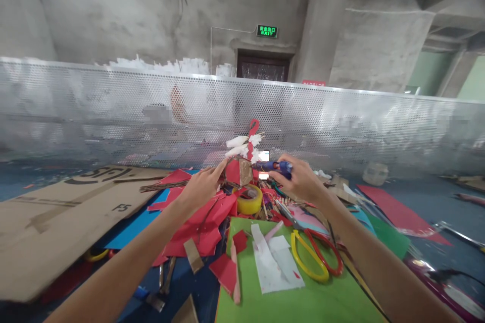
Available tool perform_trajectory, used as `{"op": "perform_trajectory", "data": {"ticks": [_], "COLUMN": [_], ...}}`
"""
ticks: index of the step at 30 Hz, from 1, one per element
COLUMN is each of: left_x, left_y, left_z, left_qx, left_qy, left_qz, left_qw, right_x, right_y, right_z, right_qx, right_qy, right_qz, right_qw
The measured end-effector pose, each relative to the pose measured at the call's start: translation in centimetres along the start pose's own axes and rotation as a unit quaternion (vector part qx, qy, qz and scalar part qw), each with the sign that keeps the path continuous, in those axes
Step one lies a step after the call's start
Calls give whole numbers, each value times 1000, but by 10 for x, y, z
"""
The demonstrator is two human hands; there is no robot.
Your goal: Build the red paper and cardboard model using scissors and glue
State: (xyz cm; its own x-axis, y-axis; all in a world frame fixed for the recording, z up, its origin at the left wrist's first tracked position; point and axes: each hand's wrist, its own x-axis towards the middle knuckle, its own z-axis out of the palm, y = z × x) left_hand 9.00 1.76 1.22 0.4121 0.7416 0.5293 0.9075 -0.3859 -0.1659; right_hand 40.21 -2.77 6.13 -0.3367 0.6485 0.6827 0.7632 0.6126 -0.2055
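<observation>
My left hand reaches forward, its fingertips pinched at the left side of a small red-and-brown cardboard piece. A blue glue gun is gripped in my right hand, its nozzle pointing left at the brown face of that piece. Whether the nozzle touches it, I cannot tell. Just behind stands a red paper figure with white tufts. Below the cardboard piece is a roll of yellow tape. Scissors with yellow and red handles lie between my forearms.
Large flattened cardboard covers the left side. Crumpled red paper and twigs lie near my left arm. White scraps rest on green board. A perforated metal screen closes off the back. Right sits red sheet.
</observation>
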Motion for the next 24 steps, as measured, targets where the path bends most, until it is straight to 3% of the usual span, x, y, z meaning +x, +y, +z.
{"op": "perform_trajectory", "data": {"ticks": [3, 8, 13, 18, 22, 24], "left_x": [0, -1, -1, 0, -1, -1], "left_y": [1, 3, 4, 3, 2, 2], "left_z": [-1, -5, -9, -9, -7, -6], "left_qx": [-4, -6, -15, -24, -19, -12], "left_qy": [1, -10, -23, -17, -15, -11], "left_qz": [0, -14, -19, -26, -26, -27], "left_qw": [1000, 1000, 999, 999, 999, 1000], "right_x": [-1, -2, -1, -2, -1, -1], "right_y": [-1, -6, -8, -8, -7, -8], "right_z": [6, 9, 4, 1, 1, 1], "right_qx": [-18, -24, -34, -29, -49, -44], "right_qy": [19, -34, 10, -52, -20, -36], "right_qz": [-14, -62, -23, -42, -17, -23], "right_qw": [1000, 997, 999, 997, 998, 998]}}
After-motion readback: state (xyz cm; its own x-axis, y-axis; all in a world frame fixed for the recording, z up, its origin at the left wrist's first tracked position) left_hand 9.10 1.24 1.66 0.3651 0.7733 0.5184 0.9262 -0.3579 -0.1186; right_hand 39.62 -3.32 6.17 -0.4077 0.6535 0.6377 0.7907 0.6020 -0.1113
